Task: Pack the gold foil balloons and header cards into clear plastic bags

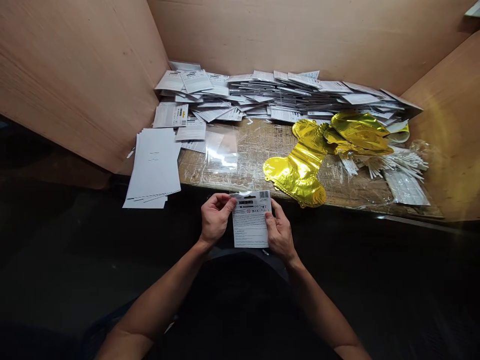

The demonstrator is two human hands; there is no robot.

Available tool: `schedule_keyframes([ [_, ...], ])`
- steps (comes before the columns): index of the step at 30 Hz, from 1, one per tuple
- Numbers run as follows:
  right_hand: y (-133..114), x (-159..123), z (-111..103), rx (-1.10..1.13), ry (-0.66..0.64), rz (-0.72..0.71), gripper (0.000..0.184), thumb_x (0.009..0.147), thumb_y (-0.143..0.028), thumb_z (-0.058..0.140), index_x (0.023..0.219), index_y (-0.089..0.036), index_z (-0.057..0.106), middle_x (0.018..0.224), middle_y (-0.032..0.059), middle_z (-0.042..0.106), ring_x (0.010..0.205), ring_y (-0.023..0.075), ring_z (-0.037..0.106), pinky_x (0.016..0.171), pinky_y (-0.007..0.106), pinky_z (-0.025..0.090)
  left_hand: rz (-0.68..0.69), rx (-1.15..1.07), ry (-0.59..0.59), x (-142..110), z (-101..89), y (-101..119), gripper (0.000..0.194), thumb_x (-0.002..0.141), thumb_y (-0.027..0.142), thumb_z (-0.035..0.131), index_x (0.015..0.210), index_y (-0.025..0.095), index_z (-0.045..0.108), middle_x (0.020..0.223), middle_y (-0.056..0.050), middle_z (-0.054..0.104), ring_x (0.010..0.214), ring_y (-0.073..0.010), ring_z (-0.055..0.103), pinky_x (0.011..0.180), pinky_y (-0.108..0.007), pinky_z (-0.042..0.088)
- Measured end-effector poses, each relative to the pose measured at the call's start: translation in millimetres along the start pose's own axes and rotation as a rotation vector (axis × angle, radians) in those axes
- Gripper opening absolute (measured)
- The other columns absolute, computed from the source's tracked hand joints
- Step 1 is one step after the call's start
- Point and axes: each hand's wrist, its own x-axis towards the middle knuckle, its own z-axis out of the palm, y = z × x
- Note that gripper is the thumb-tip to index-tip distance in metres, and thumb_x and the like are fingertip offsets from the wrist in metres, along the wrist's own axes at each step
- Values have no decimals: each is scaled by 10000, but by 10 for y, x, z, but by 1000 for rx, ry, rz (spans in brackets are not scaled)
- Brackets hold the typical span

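Between my two hands, in front of the table's near edge, is a white printed packaging card (251, 227) with a hang hole and a barcode at its top. My left hand (216, 216) pinches its upper left corner between thumb and fingers. On the other side my right hand (279, 230) grips the right edge, thumb on the printed face and fingers behind. Beyond the hands, gold foil balloons (296, 172) lie flat in a stack, partly over the table's edge. A clear plastic sleeve (222, 150) rests on the wooden table (255, 150).
Packed printed cards (277, 95) are heaped along the back panel (300, 35). At the left, a stack of white sheets (153, 165) overhangs the edge. White sticks (397, 162) and a clear packet (407, 187) lie at the right. Wooden panels (82, 65) enclose the sides.
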Motion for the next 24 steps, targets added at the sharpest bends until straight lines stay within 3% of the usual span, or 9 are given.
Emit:
schedule_keyframes([
  [3,3,-15,-12,-92,-36,-41,534,1104,-473,528,1585,-240,529,1404,114,722,1140,272,750,991,395,612,-171,-180,-125,126,-29,121,557,699,403,990,1144,167,752,1024,-95,809,901,-205,761,781,-305,613],
  [6,-5,-52,12,-157,-29,-29,579,1108,-463,517,1631,-217,479,1352,122,746,1004,246,767,908,366,622,-322,-213,-204,212,-43,199,521,697,446,987,1053,126,783,940,-117,811,808,-212,760,716,-313,613],
  [9,-27,-82,58,-145,24,37,609,1117,-469,493,1651,-183,428,1194,122,797,805,218,753,739,334,615,-228,-142,-120,207,-29,170,423,680,412,1005,906,123,794,799,-73,788,697,-163,722,680,-274,595],
  [14,-9,-96,142,-152,184,-43,457,1115,-441,502,1485,-194,609,1370,137,734,1179,270,728,916,336,604,-91,-35,-34,57,16,-23,412,726,402,986,995,144,810,899,-79,818,804,-185,769,752,-283,626],
  [18,101,-130,201,-112,227,-35,455,1122,-442,482,1491,-202,595,1345,132,739,1115,254,737,913,339,596,-134,-124,47,-31,37,-143,438,668,358,1018,981,149,794,900,-67,820,830,-174,777,794,-277,635],
  [21,153,-101,162,-69,149,19,474,1114,-491,491,1488,-212,575,1218,114,766,971,234,736,862,342,591,-215,-212,80,-46,26,-148,476,624,362,1034,962,144,780,861,-61,812,775,-170,769,748,-281,641],
  [24,105,23,30,1,-20,100,455,1082,-572,525,1331,-210,646,1033,77,755,839,211,692,757,322,570,-261,-232,64,-52,-15,-121,494,585,356,1047,932,141,770,830,-59,803,730,-166,757,710,-280,641],
])
